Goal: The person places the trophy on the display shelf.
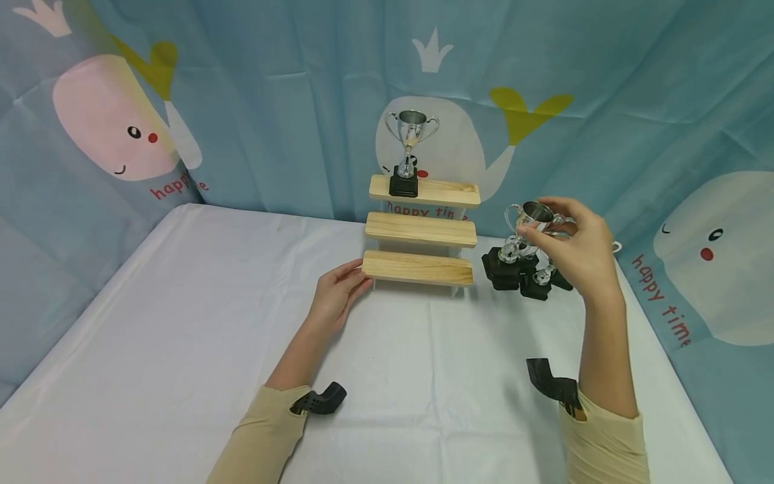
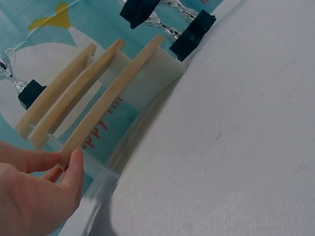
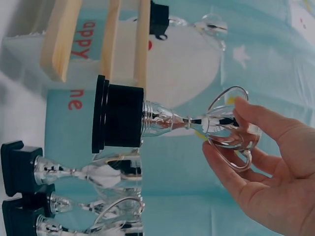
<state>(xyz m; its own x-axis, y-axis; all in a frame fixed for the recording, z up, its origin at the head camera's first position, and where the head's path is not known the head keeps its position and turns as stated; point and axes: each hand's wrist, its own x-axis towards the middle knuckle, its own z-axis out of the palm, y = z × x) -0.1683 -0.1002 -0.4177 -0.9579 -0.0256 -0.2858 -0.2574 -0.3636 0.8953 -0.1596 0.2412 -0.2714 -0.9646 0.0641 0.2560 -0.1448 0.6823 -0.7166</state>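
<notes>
My right hand [image 1: 577, 252] grips a silver trophy cup [image 3: 231, 130] by its bowl, thumb on one side and fingers on the other. Its black base [image 3: 124, 116] hangs above several similar trophies [image 3: 93, 173] in the right wrist view. At the left end of a three-tier wooden display stand [image 1: 420, 270], my left hand [image 1: 334, 296] pinches the lowest board's corner between thumb and fingers, as the left wrist view [image 2: 74, 147] confirms. Another silver trophy [image 1: 412, 126] stands upright on the left part of the top board [image 1: 450, 193].
The standing trophies' black bases [image 1: 535, 286] cluster on the white cloth-covered table [image 1: 459, 403], right of the stand and near the back edge. A blue curtain [image 1: 290, 121] with whale prints hangs behind and along both sides. Clear-looking supports [image 2: 152, 78] carry the boards.
</notes>
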